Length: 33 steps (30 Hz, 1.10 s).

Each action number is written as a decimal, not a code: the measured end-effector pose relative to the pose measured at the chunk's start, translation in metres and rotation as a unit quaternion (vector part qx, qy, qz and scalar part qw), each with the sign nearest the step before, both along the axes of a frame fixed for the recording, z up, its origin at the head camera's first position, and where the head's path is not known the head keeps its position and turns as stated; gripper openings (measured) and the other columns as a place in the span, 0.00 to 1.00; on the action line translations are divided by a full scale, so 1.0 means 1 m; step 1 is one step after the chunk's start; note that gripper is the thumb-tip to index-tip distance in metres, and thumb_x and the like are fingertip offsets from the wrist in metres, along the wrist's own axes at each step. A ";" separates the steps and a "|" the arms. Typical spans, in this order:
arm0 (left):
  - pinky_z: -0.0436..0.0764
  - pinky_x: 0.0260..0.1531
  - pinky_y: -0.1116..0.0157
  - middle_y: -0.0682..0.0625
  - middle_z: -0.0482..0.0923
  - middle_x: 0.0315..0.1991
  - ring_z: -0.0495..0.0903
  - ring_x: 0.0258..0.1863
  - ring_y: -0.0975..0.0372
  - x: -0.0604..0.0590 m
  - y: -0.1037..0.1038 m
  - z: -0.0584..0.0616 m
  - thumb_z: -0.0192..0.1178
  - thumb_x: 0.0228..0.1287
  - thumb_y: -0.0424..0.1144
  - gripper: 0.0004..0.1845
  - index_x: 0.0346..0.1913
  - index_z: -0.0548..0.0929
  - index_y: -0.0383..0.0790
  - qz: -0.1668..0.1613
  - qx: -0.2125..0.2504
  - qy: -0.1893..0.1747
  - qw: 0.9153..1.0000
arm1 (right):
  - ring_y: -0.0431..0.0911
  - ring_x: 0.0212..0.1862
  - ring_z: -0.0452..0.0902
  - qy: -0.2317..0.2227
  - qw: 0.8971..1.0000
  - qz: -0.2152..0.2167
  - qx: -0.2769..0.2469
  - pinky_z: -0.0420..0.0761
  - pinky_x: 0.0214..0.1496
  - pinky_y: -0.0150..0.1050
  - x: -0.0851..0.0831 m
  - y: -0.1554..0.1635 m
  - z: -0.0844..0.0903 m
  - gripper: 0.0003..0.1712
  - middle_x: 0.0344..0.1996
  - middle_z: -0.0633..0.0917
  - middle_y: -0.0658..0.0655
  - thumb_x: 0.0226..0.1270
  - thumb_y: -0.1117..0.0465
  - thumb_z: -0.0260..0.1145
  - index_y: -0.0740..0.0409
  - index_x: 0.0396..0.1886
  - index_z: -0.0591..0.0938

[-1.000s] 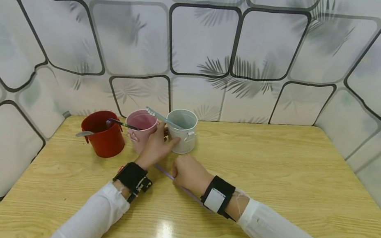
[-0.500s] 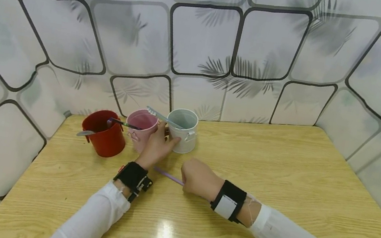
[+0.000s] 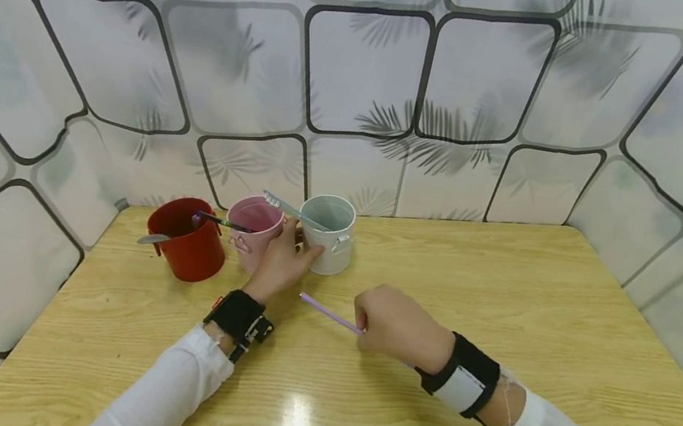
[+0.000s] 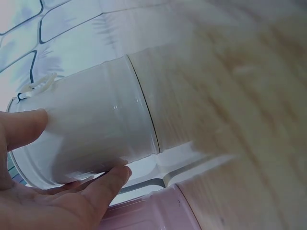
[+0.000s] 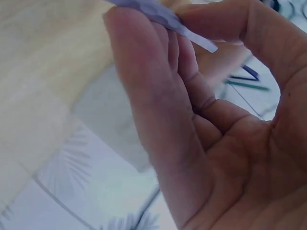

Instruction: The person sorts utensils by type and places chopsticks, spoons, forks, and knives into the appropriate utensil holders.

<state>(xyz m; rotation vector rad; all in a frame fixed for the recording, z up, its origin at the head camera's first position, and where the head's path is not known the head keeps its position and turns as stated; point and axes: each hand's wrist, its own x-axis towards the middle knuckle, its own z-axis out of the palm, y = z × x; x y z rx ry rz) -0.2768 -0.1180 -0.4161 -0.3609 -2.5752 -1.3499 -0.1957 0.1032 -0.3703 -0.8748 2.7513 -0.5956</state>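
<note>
My left hand (image 3: 283, 260) holds a small white pail (image 3: 332, 260), thumb on its front and fingers on the side facing a pink pail (image 3: 251, 249). The left wrist view shows this white pail sideways, a thumb and a fingertip against its wall. A light blue stick (image 3: 297, 213) with pale bumps near one end leans out of the white pail. Closer to me and to the right, my right hand (image 3: 400, 327) pinches a slim light purple stick (image 3: 329, 311), which points left. In the right wrist view, thumb and forefinger grip its textured part (image 5: 148, 7).
Left of the pink pail stands a red pail (image 3: 190, 256) with a spoon (image 3: 152, 240) poking out. A dark stick (image 3: 226, 224) with a purple end leans out of the pink pail toward the red one. A patterned backdrop (image 3: 363, 75) rises behind the wooden table (image 3: 503, 291).
My right hand has moved right and slightly toward me, drawing the purple stick away from my left hand and the pails. My left hand and the white pail have stayed in place.
</note>
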 end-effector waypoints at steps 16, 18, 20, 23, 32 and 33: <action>0.79 0.60 0.45 0.27 0.76 0.62 0.79 0.61 0.39 0.002 -0.001 -0.001 0.67 0.69 0.34 0.35 0.73 0.64 0.30 0.001 0.005 0.003 1.000 | 0.39 0.29 0.77 0.074 0.981 -0.034 -0.175 0.80 0.32 0.35 0.008 0.018 0.060 0.10 0.24 0.82 0.45 0.58 0.71 0.73 0.53 0.31 0.82; 0.79 0.60 0.45 0.27 0.76 0.62 0.79 0.61 0.39 0.001 0.000 -0.001 0.67 0.69 0.34 0.35 0.73 0.64 0.30 0.002 0.002 0.003 1.000 | 0.39 0.30 0.79 0.096 0.973 -0.041 -0.208 0.80 0.33 0.36 0.006 0.018 0.063 0.10 0.26 0.83 0.45 0.59 0.71 0.74 0.53 0.32 0.82; 0.79 0.60 0.45 0.27 0.76 0.62 0.79 0.61 0.39 0.001 0.000 -0.002 0.67 0.69 0.34 0.34 0.73 0.64 0.30 0.002 0.001 0.003 1.000 | 0.39 0.31 0.80 0.116 0.962 -0.048 -0.244 0.82 0.32 0.36 0.004 0.018 0.065 0.10 0.27 0.84 0.46 0.59 0.71 0.74 0.54 0.33 0.83; 0.79 0.60 0.45 0.27 0.76 0.62 0.79 0.61 0.39 0.001 0.000 -0.002 0.67 0.69 0.33 0.35 0.73 0.64 0.29 0.002 0.002 0.006 1.000 | 0.40 0.33 0.81 0.145 0.941 -0.057 -0.299 0.84 0.31 0.35 0.001 0.018 0.068 0.10 0.28 0.85 0.47 0.61 0.72 0.73 0.55 0.35 0.83; 0.79 0.60 0.44 0.26 0.76 0.63 0.79 0.61 0.39 0.001 -0.001 -0.003 0.67 0.69 0.34 0.34 0.73 0.64 0.29 0.004 -0.003 0.006 1.000 | 0.40 0.35 0.83 0.223 0.886 -0.070 -0.400 0.87 0.31 0.36 -0.016 0.010 0.072 0.09 0.32 0.86 0.52 0.60 0.73 0.73 0.58 0.37 0.84; 0.79 0.60 0.44 0.26 0.76 0.63 0.79 0.61 0.39 0.001 0.000 -0.002 0.67 0.69 0.34 0.34 0.73 0.64 0.29 0.004 -0.002 0.006 1.000 | 0.40 0.36 0.83 0.232 0.882 -0.073 -0.403 0.87 0.32 0.36 -0.018 0.009 0.072 0.09 0.32 0.86 0.52 0.60 0.73 0.73 0.58 0.37 0.84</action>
